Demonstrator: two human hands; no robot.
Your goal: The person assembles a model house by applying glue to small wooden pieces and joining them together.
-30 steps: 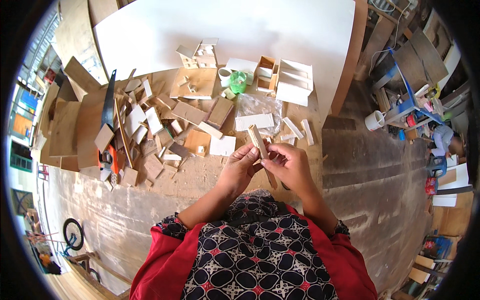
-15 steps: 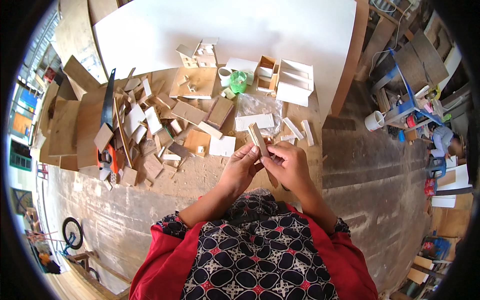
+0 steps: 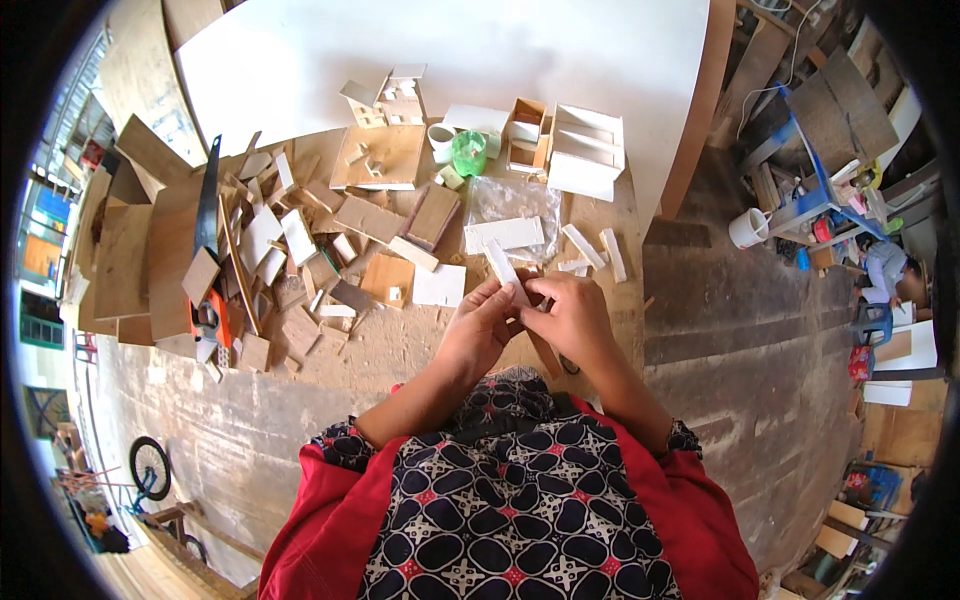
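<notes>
Over the table's near edge, my left hand (image 3: 478, 328) and my right hand (image 3: 572, 318) are both closed on one short, narrow wooden strip (image 3: 502, 264). Its white face is turned up, and the far end sticks out past my fingers; the lower part is hidden by them. Just below my hands shows a brown piece of wood (image 3: 543, 353). Beyond the strip lie a white board piece (image 3: 503, 235) on a clear plastic bag (image 3: 545, 198) and a few white strips (image 3: 584, 246). Left of my left hand is a white square piece (image 3: 439, 286).
Heaped wood offcuts (image 3: 300, 240) cover the table's left side, with an orange-handled saw (image 3: 209, 230) among them. Toward the back stand a small wooden house model (image 3: 390, 98), a green plastic cup (image 3: 469, 154) and a white compartment box (image 3: 585, 150). Another person (image 3: 885, 270) sits far right.
Between my hands the strip has turned, so its white face shows where bare wood edge showed before. The whole view has shifted slightly left.
</notes>
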